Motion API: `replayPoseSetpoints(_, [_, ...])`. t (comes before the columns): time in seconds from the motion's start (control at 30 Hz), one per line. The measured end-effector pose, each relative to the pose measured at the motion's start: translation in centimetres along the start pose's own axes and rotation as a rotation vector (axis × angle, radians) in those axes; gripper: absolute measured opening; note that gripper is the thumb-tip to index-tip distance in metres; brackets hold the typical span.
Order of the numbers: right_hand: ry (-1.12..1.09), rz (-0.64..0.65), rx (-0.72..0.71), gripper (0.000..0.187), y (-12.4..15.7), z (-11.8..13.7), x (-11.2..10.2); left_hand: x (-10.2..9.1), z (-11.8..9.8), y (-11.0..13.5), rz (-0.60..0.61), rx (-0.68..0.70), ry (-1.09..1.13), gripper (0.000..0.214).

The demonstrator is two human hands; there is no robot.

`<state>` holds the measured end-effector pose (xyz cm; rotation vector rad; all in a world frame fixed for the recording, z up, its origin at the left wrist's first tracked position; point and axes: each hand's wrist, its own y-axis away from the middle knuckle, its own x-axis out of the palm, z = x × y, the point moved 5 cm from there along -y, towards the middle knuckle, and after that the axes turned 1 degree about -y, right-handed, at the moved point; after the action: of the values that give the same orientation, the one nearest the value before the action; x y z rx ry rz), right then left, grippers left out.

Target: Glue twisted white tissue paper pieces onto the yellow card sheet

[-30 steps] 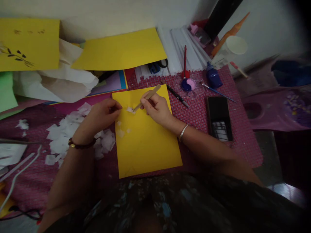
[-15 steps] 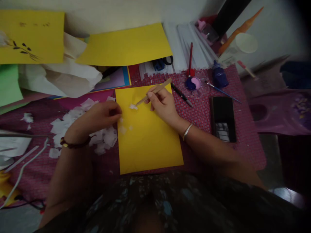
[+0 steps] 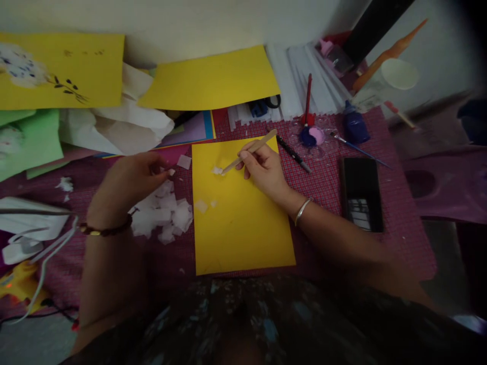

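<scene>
A yellow sheet (image 3: 239,218) lies in front of me on the red checked cloth. My right hand (image 3: 262,167) is closed round a wooden stick (image 3: 249,151), whose tip presses a small white paper scrap (image 3: 217,171) onto the sheet's upper part. Two more scraps (image 3: 203,205) lie lower on the sheet. My left hand (image 3: 127,185) hovers over a pile of white paper pieces (image 3: 163,215) left of the sheet, fingers pinched together on a small white piece.
A black pen (image 3: 294,154), a paint palette (image 3: 314,134) with a red brush, a blue bottle (image 3: 355,124), a thin brush (image 3: 359,148) and a black phone (image 3: 361,192) lie to the right. Yellow sheets (image 3: 213,78), white crumpled paper (image 3: 125,121) and white strips (image 3: 304,81) sit behind.
My left hand has drawn back leftward from the sheet's edge to the pile of white pieces. The right hand and stick stay on the same scrap. The camera view shifted a little.
</scene>
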<state>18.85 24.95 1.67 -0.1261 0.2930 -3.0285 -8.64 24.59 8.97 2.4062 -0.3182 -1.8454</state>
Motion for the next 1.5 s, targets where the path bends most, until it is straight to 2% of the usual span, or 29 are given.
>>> replayPoseSetpoints(0.07, [-0.014,0.002,-0.012,0.036,0.0,0.2,0.1,-0.4,0.1,0.0,-0.057,-0.001,-0.078,0.016])
replayPoseSetpoints(0.2, [-0.059,-0.008,-0.032,0.033,0.0,0.6,0.0,1.0,-1.4,-0.6,-0.05,0.167,-0.076,0.009])
replayPoseSetpoints(0.3, [-0.071,-0.009,-0.033,0.033,-0.1,0.7,-0.1,2.3,-2.2,-0.9,-0.012,0.242,-0.028,0.023])
replayPoseSetpoints(0.4, [-0.059,-0.008,-0.018,0.034,-0.1,0.6,-0.2,2.9,-2.1,-1.2,-0.016,0.215,-0.061,0.033])
replayPoseSetpoints(0.6, [-0.049,-0.011,-0.004,0.034,-0.1,0.4,-0.4,3.1,-2.5,-1.7,-0.1,0.13,-0.114,0.017])
replayPoseSetpoints(0.73, [-0.045,-0.031,0.014,0.037,-0.2,0.1,-0.5,3.3,-3.1,-1.6,-0.114,0.09,-0.228,0.028])
replayPoseSetpoints(0.87, [0.0,-0.025,0.026,0.04,0.0,0.0,-0.4,2.6,-2.6,-1.3,-0.229,0.021,-0.073,0.025])
replayPoseSetpoints(0.93, [0.036,-0.011,0.02,0.039,0.2,0.1,-0.3,2.0,-2.5,-1.1,-0.305,0.037,0.039,0.021])
replayPoseSetpoints(1.0, [0.074,0.005,-0.007,0.038,0.4,0.4,-0.2,1.6,-3.0,-0.9,-0.326,0.083,0.133,0.015])
replayPoseSetpoints(1.13, [0.153,0.023,-0.055,0.038,0.6,0.8,-0.2,2.0,-4.4,-0.7,-0.198,0.124,0.289,0.012])
replayPoseSetpoints(1.33, [0.207,0.051,-0.029,0.038,0.4,0.4,-0.1,5.0,-4.7,-0.9,0.255,0.129,0.522,0.017])
replayPoseSetpoints(1.4, [0.206,0.063,-0.023,0.037,0.3,0.4,0.0,5.9,-4.4,-1.1,0.334,0.153,0.534,0.017])
replayPoseSetpoints(1.5, [0.202,0.069,-0.024,0.037,0.2,0.6,0.1,6.5,-3.9,-1.4,0.364,0.18,0.482,0.019])
